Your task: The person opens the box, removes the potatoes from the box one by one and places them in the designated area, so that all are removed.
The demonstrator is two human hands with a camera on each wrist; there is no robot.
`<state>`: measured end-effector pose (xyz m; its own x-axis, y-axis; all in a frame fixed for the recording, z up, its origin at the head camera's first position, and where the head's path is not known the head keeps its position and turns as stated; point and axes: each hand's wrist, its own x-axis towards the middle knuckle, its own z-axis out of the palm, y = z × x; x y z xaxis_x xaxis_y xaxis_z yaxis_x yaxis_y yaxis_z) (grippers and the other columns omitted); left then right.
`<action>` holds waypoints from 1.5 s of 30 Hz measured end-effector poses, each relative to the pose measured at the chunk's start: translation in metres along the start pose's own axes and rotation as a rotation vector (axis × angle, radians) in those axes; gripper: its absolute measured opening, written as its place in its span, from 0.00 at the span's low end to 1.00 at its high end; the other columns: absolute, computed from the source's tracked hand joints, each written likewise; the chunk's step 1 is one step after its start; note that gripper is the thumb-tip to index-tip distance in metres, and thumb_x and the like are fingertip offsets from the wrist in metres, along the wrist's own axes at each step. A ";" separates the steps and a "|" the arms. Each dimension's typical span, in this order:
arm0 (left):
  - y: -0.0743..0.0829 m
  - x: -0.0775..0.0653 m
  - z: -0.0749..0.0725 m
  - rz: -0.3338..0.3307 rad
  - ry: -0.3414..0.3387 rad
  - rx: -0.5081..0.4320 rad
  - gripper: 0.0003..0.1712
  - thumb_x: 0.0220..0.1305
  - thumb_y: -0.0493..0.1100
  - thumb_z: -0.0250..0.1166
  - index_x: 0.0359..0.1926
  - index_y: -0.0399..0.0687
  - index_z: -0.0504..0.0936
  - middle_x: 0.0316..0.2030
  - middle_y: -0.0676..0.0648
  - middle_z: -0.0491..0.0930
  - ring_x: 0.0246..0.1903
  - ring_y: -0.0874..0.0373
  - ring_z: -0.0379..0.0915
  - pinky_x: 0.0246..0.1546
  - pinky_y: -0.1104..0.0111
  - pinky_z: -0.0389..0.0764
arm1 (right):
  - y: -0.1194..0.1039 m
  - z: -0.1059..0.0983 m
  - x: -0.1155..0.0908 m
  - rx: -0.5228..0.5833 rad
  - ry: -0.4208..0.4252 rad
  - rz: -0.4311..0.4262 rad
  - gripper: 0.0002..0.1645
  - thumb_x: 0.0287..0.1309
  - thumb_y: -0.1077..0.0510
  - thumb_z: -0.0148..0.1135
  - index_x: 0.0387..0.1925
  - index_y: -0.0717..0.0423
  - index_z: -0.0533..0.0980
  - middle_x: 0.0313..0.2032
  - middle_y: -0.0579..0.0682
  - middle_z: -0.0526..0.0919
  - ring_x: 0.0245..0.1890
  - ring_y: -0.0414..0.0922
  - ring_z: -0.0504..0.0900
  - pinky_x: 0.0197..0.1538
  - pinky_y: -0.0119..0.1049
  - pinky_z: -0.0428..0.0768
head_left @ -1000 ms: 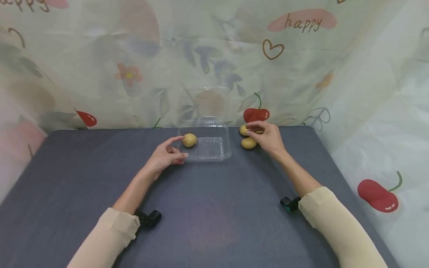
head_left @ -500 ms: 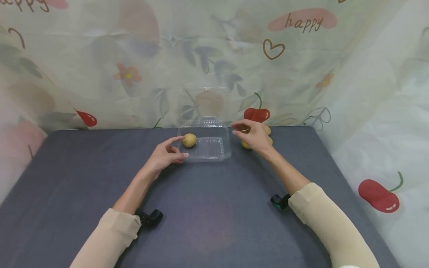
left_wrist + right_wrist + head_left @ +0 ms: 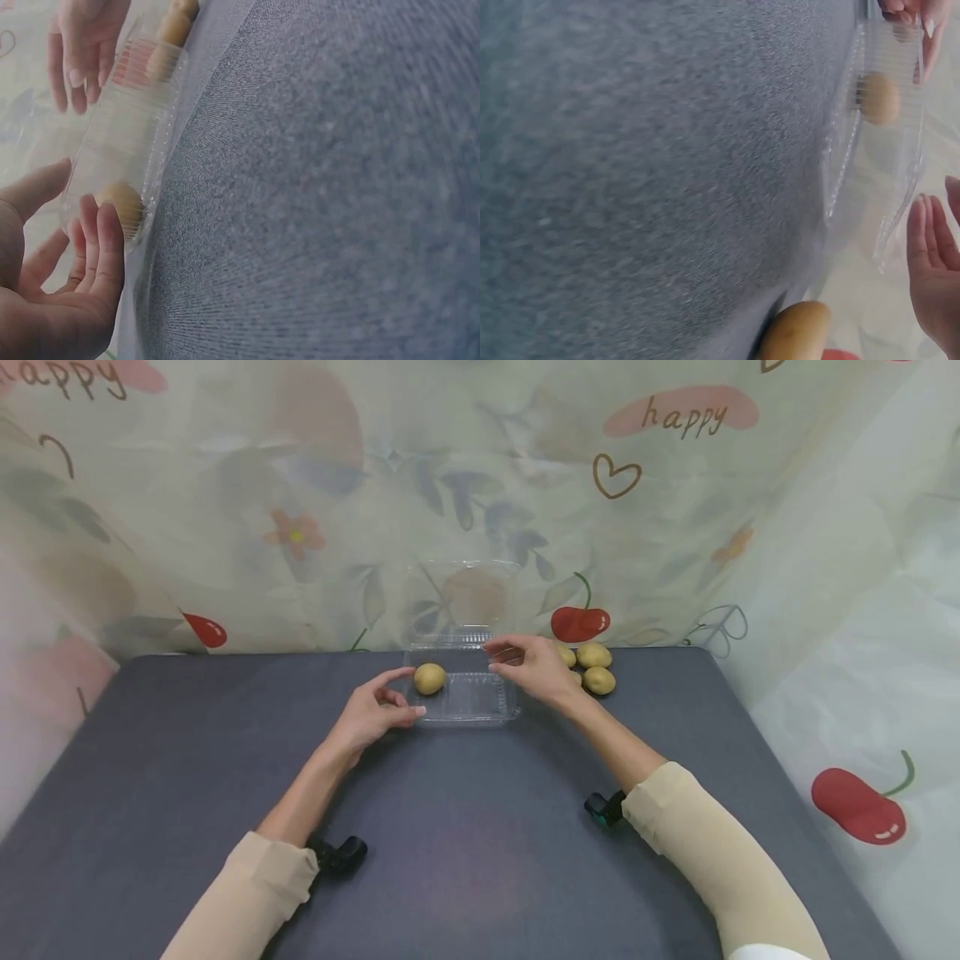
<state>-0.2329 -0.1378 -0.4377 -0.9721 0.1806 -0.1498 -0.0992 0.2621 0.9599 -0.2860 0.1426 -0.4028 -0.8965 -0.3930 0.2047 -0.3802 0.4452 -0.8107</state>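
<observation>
A clear plastic clamshell box lies at the table's back edge, its transparent lid raised against the backdrop. One small yellow potato sits in the box's left end. My left hand is at that end, fingertips by the left rim and thumb at the front corner, with fingers relaxed. My right hand hovers over the box's right end; the right wrist view shows its fingers extended with nothing between them. Several more potatoes rest on the table just right of the box, partly behind the right hand.
A dark grey cloth covers the table. Patterned curtains hang directly behind and at both sides. Black wrist cameras are strapped under both forearms.
My right hand has moved left from above the loose potatoes to the box's right end, uncovering potatoes behind it. The left hand keeps its place at the box. The head view has shifted slightly.
</observation>
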 end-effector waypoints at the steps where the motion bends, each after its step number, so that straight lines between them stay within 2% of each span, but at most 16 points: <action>1: 0.001 0.000 0.000 0.000 0.001 0.002 0.41 0.59 0.41 0.74 0.71 0.52 0.68 0.33 0.44 0.77 0.36 0.45 0.81 0.45 0.57 0.85 | 0.000 0.001 0.002 -0.008 -0.011 0.007 0.18 0.62 0.63 0.67 0.54 0.57 0.81 0.51 0.57 0.84 0.46 0.46 0.85 0.47 0.37 0.84; 9: 0.001 0.002 0.000 -0.001 0.004 -0.013 0.40 0.59 0.39 0.74 0.71 0.50 0.67 0.33 0.44 0.77 0.34 0.47 0.82 0.44 0.58 0.86 | -0.007 0.016 0.018 -0.056 -0.083 0.044 0.21 0.61 0.61 0.69 0.56 0.54 0.80 0.52 0.58 0.83 0.46 0.47 0.86 0.45 0.36 0.85; 14: -0.002 0.000 0.001 0.001 0.023 -0.020 0.40 0.59 0.40 0.74 0.71 0.51 0.68 0.33 0.44 0.77 0.35 0.46 0.81 0.45 0.57 0.84 | -0.010 0.028 0.026 -0.061 -0.114 0.070 0.24 0.61 0.61 0.69 0.59 0.56 0.78 0.53 0.59 0.82 0.47 0.48 0.85 0.45 0.36 0.85; 15: 0.002 -0.003 0.002 -0.004 0.026 -0.018 0.40 0.59 0.40 0.74 0.71 0.50 0.68 0.33 0.44 0.77 0.35 0.46 0.81 0.46 0.55 0.84 | -0.010 0.030 0.027 -0.057 -0.119 0.076 0.24 0.61 0.61 0.69 0.59 0.56 0.78 0.53 0.59 0.82 0.47 0.48 0.85 0.45 0.36 0.85; 17: 0.002 -0.003 0.002 -0.010 0.031 -0.014 0.41 0.59 0.41 0.74 0.72 0.51 0.67 0.34 0.44 0.76 0.35 0.48 0.80 0.47 0.54 0.83 | -0.011 0.034 0.030 -0.056 -0.129 0.084 0.24 0.61 0.61 0.69 0.59 0.57 0.78 0.53 0.59 0.82 0.47 0.48 0.85 0.45 0.37 0.85; 21: 0.002 -0.001 0.001 -0.019 0.034 -0.002 0.41 0.59 0.41 0.74 0.72 0.52 0.67 0.35 0.44 0.76 0.34 0.52 0.79 0.46 0.54 0.82 | -0.010 0.041 0.035 -0.057 -0.127 0.093 0.25 0.61 0.61 0.69 0.59 0.58 0.78 0.52 0.59 0.83 0.47 0.49 0.85 0.45 0.39 0.84; 23: -0.003 0.002 0.000 -0.016 0.036 -0.002 0.41 0.58 0.42 0.75 0.71 0.53 0.68 0.35 0.45 0.76 0.33 0.53 0.79 0.44 0.57 0.83 | -0.009 0.045 0.037 -0.069 -0.133 0.097 0.25 0.61 0.61 0.69 0.60 0.58 0.77 0.52 0.58 0.83 0.48 0.49 0.84 0.46 0.39 0.84; 34: -0.002 -0.002 0.000 -0.021 -0.001 -0.035 0.43 0.58 0.42 0.75 0.72 0.53 0.66 0.34 0.45 0.76 0.33 0.54 0.78 0.46 0.56 0.83 | -0.005 0.062 0.043 -0.088 -0.155 0.154 0.26 0.60 0.58 0.71 0.60 0.54 0.78 0.51 0.53 0.84 0.50 0.48 0.84 0.50 0.39 0.83; 45: -0.002 -0.001 0.000 -0.005 -0.024 -0.068 0.42 0.59 0.39 0.74 0.72 0.50 0.65 0.32 0.45 0.76 0.33 0.55 0.78 0.48 0.56 0.84 | -0.004 0.079 0.048 -0.217 -0.142 0.138 0.28 0.57 0.52 0.73 0.59 0.49 0.80 0.49 0.49 0.86 0.49 0.42 0.84 0.50 0.37 0.80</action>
<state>-0.2321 -0.1384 -0.4394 -0.9663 0.2023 -0.1590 -0.1186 0.1981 0.9730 -0.3098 0.0585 -0.4330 -0.9083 -0.4182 0.0094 -0.3100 0.6578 -0.6864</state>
